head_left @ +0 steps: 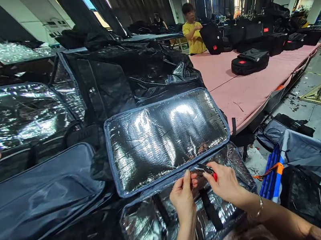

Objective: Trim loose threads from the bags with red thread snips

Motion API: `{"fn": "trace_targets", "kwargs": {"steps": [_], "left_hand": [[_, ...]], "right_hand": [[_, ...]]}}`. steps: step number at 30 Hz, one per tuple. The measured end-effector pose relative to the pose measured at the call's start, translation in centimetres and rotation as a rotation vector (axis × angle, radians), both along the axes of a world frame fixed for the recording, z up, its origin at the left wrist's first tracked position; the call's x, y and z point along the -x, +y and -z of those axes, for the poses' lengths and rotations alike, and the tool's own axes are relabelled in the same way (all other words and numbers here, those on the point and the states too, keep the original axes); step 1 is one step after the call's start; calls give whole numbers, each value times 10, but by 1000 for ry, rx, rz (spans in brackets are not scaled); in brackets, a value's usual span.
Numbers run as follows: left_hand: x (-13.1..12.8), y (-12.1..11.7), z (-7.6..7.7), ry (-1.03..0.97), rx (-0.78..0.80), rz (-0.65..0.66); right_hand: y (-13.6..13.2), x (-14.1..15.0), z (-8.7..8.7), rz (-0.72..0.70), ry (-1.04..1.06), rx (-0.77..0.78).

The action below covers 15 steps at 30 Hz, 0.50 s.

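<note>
An insulated bag with shiny silver foil lining lies open in front of me. Its lid (166, 135) is folded back, edged with dark blue-grey binding, and the foil-lined body (143, 224) with black straps is nearer to me. My right hand (227, 182) grips small thread snips (205, 168) with dark blades and a bit of red at the handle. The blades point left, towards the binding along the lid's near edge. Just left of them, my left hand (183, 199) is closed in a pinch by that edge; what its fingertips hold is too small to make out.
More foil-lined bags (19, 114) and a dark blue-grey bag (40, 191) are piled at left. A pink-topped table (244, 94) carries black bags (250, 61); a person in yellow (194, 35) stands behind it. At right, a blue crate (271, 175) holds bags.
</note>
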<state>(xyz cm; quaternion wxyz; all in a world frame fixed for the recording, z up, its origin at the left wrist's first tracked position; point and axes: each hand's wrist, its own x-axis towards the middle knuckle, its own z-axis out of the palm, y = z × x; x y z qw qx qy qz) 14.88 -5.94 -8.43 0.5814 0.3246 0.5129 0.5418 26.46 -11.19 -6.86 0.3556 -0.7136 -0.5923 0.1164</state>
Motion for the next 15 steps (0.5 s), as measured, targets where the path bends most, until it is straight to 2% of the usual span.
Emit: {"fn": "trace_targets", "kwargs": {"steps": [8, 15], "left_hand": [[-1, 1, 0, -27, 16, -21], [0, 2, 1, -60, 23, -30]], "right_hand": [[1, 1, -5, -10, -112, 42], [2, -3, 20, 133, 5, -38]]}}
